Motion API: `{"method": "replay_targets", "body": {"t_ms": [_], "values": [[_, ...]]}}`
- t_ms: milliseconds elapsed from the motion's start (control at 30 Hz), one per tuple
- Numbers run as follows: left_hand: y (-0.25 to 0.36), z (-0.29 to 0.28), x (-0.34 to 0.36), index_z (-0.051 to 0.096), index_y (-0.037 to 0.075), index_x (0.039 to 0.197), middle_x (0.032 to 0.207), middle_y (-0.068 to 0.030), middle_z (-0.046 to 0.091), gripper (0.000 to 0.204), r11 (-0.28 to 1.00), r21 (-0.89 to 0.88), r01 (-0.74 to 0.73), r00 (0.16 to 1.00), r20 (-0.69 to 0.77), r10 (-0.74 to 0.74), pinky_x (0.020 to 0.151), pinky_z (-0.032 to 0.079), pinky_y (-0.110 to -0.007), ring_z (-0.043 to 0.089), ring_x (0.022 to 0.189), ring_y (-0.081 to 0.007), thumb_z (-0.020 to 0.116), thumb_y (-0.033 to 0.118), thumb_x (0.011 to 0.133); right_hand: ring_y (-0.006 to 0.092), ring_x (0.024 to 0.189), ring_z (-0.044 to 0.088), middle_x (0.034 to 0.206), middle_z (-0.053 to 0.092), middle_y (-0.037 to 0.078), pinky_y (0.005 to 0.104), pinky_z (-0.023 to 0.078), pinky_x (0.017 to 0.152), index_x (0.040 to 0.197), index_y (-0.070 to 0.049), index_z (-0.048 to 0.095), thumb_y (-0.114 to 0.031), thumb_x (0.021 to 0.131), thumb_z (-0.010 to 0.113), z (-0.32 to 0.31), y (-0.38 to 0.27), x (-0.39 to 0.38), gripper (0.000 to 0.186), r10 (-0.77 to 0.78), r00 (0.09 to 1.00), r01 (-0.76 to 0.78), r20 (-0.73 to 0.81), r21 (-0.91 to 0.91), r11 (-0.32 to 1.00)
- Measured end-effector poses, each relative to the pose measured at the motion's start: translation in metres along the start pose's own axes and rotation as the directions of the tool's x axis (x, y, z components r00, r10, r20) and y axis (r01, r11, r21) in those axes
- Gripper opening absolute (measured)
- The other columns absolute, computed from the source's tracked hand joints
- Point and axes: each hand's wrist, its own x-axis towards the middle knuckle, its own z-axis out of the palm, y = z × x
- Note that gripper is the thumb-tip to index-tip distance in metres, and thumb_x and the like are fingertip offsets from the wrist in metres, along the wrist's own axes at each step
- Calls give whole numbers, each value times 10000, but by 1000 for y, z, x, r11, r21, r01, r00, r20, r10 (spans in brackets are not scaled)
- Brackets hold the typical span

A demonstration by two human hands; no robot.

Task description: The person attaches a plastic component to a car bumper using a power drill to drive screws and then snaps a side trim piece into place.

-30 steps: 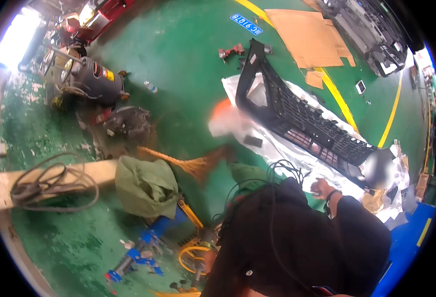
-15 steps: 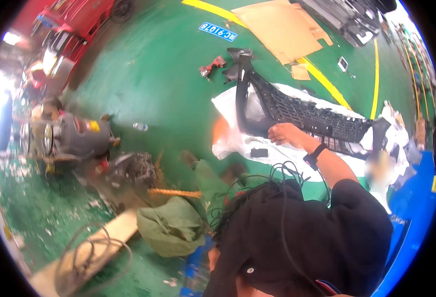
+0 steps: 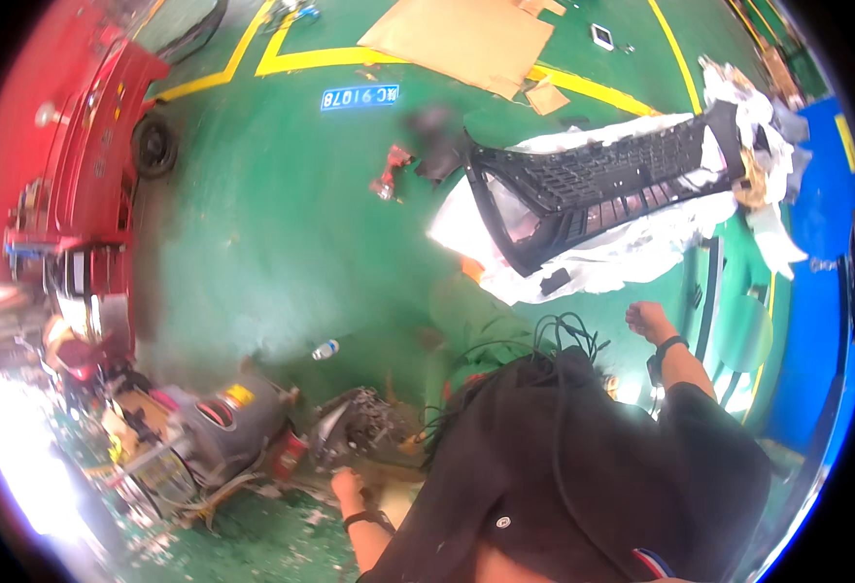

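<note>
A black car bumper point(image 3: 537, 255) with a honeycomb grille lies on white plastic sheeting point(image 3: 622, 277) at the upper right. Below it, apart from the bumper, my right hand point(image 3: 647, 321) is loosely curled, with nothing seen in it. Down at the lower left my left hand point(image 3: 347, 483) is also curled and seems to hold nothing. It is nearest to a heap of dark scrap point(image 3: 359, 428). On the sheeting by the bumper's near edge rests a small black object point(image 3: 555, 282).
A red power tool point(image 3: 389, 173) lies left of the bumper. Flattened cardboard point(image 3: 466, 44) and a blue plate point(image 3: 360, 97) are farther back. A grey tank compressor point(image 3: 233, 428) stands at lower left, a red vehicle point(image 3: 87, 165) behind it. A bottle point(image 3: 325, 349) lies between.
My right hand has come off the bumper and drawn back. My left hand has come into view. The view has turned, and the bumper sits higher in it.
</note>
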Motion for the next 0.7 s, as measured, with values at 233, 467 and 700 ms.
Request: {"method": "replay_targets", "body": {"t_ms": [233, 467, 700], "values": [[71, -184, 225, 672, 40, 887, 674, -17, 574, 142, 335, -817, 468, 879, 393, -270, 498, 455, -298, 556, 571, -143, 645, 177, 914, 230, 871, 668, 974, 692, 86, 395, 542, 791, 1071, -33, 649, -203, 953, 596, 105, 12, -17, 213, 139, 980, -120, -143, 133, 984], [186, -295, 336, 641, 5, 940, 726, -27, 579, 196, 637, -609, 472, 864, 465, -195, 540, 484, -289, 590, 630, -146, 549, 178, 955, 196, 756, 672, 868, 686, 53, 345, 539, 688, 1016, -53, 660, -247, 941, 623, 219, -60, 63, 211, 119, 988, -102, -94, 172, 980], [200, -371, 494, 649, -29, 1111, 886, -81, 672, 308, 910, -372, 185, 956, 282, -79, 614, 528, -305, 647, 723, -188, 570, 221, 950, 139, 746, 676, 880, 712, 84, 274, 543, 696, 1064, 27, 674, -207, 947, 608, 408, -325, 15, 270, -322, 941, 329, 100, -66, 942]]}}
